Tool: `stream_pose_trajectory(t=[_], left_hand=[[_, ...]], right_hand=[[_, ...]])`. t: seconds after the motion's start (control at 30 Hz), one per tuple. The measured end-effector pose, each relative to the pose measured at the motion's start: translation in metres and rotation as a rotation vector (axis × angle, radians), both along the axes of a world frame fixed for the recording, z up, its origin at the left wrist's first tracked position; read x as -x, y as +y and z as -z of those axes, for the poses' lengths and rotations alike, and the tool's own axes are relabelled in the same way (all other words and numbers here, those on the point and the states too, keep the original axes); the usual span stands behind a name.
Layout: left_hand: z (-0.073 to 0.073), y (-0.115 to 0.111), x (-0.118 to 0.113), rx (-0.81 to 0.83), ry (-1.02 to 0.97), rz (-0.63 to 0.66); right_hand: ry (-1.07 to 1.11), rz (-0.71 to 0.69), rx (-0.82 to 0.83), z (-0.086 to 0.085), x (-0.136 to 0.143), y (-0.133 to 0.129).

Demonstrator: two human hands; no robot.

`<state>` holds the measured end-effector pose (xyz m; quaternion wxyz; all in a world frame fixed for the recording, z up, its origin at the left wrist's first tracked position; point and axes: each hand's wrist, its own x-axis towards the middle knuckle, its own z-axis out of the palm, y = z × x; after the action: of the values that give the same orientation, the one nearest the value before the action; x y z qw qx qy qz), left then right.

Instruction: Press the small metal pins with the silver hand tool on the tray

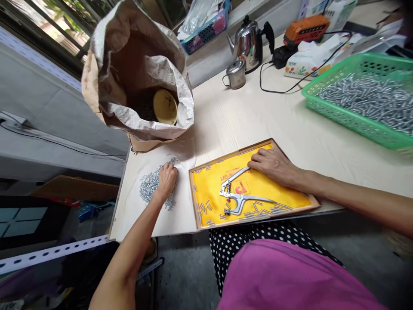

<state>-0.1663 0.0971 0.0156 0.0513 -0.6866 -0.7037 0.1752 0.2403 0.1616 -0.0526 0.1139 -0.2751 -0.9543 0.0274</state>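
My left hand (167,180) reaches down onto a loose pile of small silvery metal pieces (150,187), at the left end of the table. Its fingers are bent together at the pile's edge, and what lies between them is hidden. To the right, a shallow tray (194,193) with a yellow lining holds metal spring-handled pliers (238,201). Over the pliers' upper handle lies my right hand (271,164), its fingers curled around it. The handle's end is hidden under the hand. Small metal pins (203,210) are scattered along the tray's near and left edges.
A large paper sack (137,133), with a yellow scoop (165,107) inside, stands behind the pile. At the right is a green basket (342,122) full of metal pieces. A kettle (248,43), lidded cup (236,75) and black cable (284,91) are at the back.
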Motion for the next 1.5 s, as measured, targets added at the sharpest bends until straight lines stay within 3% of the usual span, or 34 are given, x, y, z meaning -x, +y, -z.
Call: stream_pose_trajectory(t=[0.07, 0.17, 0.3, 0.43, 0.57, 0.8, 1.07, 1.13, 1.37, 1.43, 1.5], left_hand=[[-0.003, -0.002, -0.011, -0.101, -0.11, -0.025], [-0.005, -0.02, -0.047, -0.251, -0.433, -0.082], [-0.003, -0.062, -0.113, -0.104, -0.963, -0.118], [0.002, -0.085, -0.152, 0.047, -1.13, 0.016], [0.005, -0.083, -0.148, 0.199, -1.088, 0.14], [-0.007, -0.091, -0.118, 0.061, -0.857, -0.087], [-0.009, -0.077, -0.154, 0.147, -0.693, 0.073], [-0.005, -0.071, -0.158, 0.201, -0.741, 0.004], [0.015, -0.07, -0.165, 0.158, -1.122, -0.499], [0.015, -0.072, -0.164, 0.126, -1.175, -0.551], [0.01, -0.073, -0.162, 0.086, -1.14, -0.516]], right_hand=[[-0.007, 0.005, -0.016, -0.001, 0.0, 0.0], [-0.012, 0.013, -0.058, -0.004, 0.001, -0.001], [0.005, 0.02, -0.126, -0.01, -0.001, 0.002], [-0.009, 0.015, -0.165, -0.012, -0.002, 0.007], [-0.039, 0.02, -0.168, -0.012, -0.003, 0.008], [-0.074, 0.035, -0.159, -0.014, 0.0, 0.006], [-0.099, 0.039, -0.155, -0.015, 0.001, 0.006], [-0.102, 0.042, -0.146, -0.014, 0.002, 0.006], [-0.09, 0.042, -0.137, -0.009, 0.003, 0.007], [-0.086, 0.046, -0.137, -0.008, 0.003, 0.007], [-0.076, 0.05, -0.139, -0.008, 0.003, 0.007]])
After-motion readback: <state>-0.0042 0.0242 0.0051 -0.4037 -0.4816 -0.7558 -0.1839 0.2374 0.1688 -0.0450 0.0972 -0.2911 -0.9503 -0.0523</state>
